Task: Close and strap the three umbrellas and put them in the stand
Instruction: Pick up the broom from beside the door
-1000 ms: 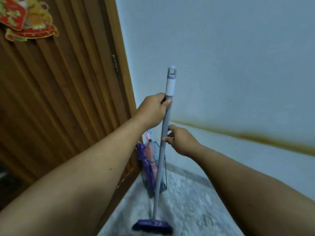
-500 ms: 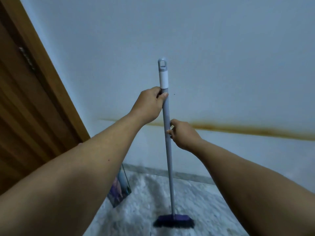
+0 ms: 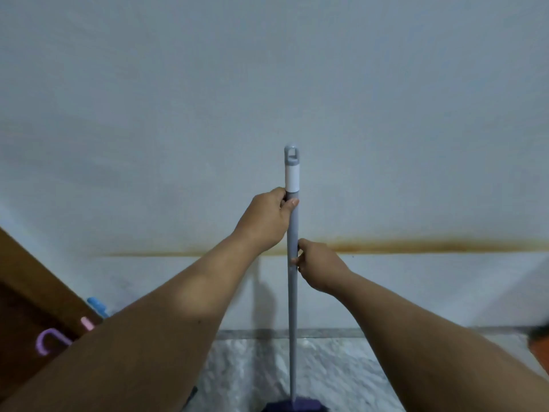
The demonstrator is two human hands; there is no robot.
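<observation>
While both hands hold it upright, the grey broom pole (image 3: 292, 281) stands before the pale wall (image 3: 267, 84) in the head view. Left hand (image 3: 264, 221) grips the pole just under its white collar, fingers (image 3: 289, 203) curled round it. Right hand (image 3: 319, 267) grips lower down, thumb and fingers wrapped on the shaft. Purple broom head (image 3: 294, 405) meets the speckled floor (image 3: 341, 370). At lower left, beside the wooden door (image 3: 26, 281), three umbrella handles show: purple hook (image 3: 49, 341), pink (image 3: 87, 323), blue (image 3: 96, 304); the stand itself is hidden.
</observation>
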